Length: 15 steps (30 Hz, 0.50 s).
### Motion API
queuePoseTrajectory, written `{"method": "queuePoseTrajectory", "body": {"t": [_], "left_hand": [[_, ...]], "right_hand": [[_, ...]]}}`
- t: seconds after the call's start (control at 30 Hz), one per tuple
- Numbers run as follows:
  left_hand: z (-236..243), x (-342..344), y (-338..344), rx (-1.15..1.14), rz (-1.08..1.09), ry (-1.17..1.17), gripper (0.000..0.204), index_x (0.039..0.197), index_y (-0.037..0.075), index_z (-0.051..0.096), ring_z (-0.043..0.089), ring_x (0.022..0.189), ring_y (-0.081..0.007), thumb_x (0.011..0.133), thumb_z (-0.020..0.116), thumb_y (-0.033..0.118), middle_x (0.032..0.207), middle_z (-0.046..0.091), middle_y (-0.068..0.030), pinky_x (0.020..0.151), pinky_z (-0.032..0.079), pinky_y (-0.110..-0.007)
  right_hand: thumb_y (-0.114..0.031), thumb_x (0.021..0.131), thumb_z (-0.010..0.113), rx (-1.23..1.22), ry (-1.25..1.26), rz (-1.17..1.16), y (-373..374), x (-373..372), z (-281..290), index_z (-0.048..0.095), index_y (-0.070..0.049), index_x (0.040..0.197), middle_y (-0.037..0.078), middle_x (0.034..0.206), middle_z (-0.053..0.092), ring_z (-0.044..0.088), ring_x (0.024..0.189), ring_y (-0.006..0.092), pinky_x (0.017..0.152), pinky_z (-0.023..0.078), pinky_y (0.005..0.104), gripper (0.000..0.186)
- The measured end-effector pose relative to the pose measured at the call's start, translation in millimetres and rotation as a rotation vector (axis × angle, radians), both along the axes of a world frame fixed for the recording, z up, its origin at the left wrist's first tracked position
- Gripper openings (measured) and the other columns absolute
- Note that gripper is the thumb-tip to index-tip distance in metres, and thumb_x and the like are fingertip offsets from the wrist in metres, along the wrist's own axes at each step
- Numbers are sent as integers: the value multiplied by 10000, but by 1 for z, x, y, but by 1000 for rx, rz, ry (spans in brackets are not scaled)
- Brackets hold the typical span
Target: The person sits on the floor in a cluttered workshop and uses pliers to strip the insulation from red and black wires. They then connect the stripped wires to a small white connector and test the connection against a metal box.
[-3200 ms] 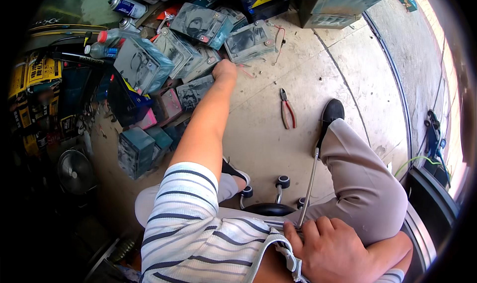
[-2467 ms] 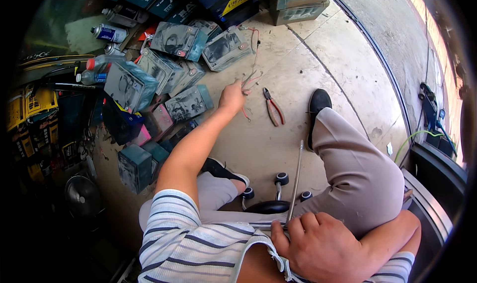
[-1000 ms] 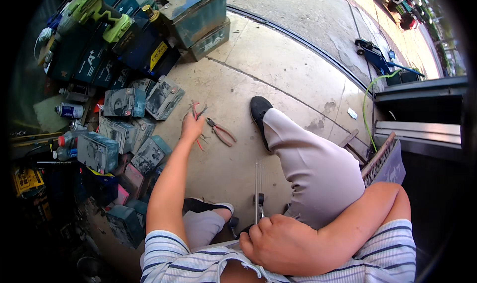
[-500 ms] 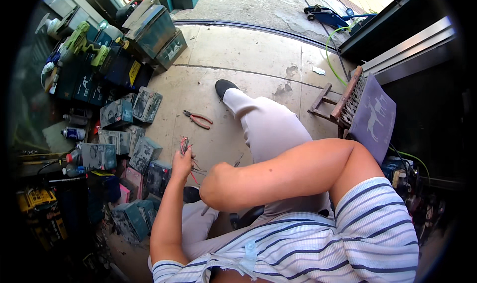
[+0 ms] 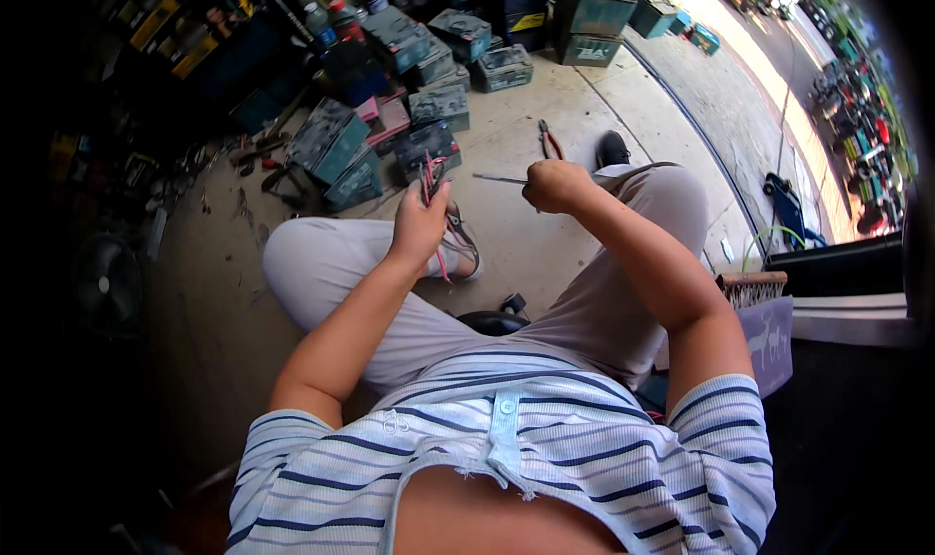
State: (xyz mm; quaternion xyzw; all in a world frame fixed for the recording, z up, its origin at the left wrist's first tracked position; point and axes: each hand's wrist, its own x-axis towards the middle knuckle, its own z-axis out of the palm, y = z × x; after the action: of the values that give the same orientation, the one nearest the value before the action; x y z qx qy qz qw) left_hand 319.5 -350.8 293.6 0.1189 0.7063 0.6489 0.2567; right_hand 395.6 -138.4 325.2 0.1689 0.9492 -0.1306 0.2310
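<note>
My left hand [image 5: 421, 226] is closed around a bundle of red and dark wires [image 5: 431, 173]. Some red wire dangles below that hand, beside my sandalled foot. To its right, my right hand [image 5: 557, 187] grips a thin metal-shafted tool [image 5: 499, 178], whose shaft points left toward the wires without touching them. My fingers hide the tool's handle, so its exact kind is unclear. Just beyond my right hand, pliers [image 5: 553, 144] with red handles lie on the floor. A dark battery [image 5: 427, 149] sits right behind the wires.
Several grey-green batteries [image 5: 331, 138] crowd the floor ahead and to the left. Larger boxy batteries [image 5: 596, 10] are stacked near the door track. A fan [image 5: 104, 284] stands at far left. On the right are a wooden stool [image 5: 752, 279] and a blue floor jack [image 5: 782, 203].
My view has swung left. My hands have moved apart, and my right forearm no longer crosses in front of me. The tool's shaft now points left, and the wires stay in my left hand.
</note>
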Motion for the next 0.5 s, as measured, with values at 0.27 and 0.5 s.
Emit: {"method": "queuePoseTrajectory", "body": {"t": [0.27, 0.5], "left_hand": [[-21, 93, -65, 206, 135, 58, 140, 923, 42, 550, 458, 526, -58, 947, 546, 180, 695, 550, 3, 482, 374, -214], [6, 126, -83, 120, 231, 219, 121, 985, 43, 524, 494, 597, -81, 936, 558, 148, 708, 558, -19, 533, 414, -252]], "right_hand": [[-302, 842, 489, 20, 260, -40, -55, -8, 36, 678, -64, 932, 191, 940, 659, 613, 901, 382, 782, 488, 446, 317], [-341, 858, 564, -148, 535, 143, -75, -33, 56, 618, 14, 847, 225, 730, 599, 603, 707, 374, 635, 438, 435, 359]]}}
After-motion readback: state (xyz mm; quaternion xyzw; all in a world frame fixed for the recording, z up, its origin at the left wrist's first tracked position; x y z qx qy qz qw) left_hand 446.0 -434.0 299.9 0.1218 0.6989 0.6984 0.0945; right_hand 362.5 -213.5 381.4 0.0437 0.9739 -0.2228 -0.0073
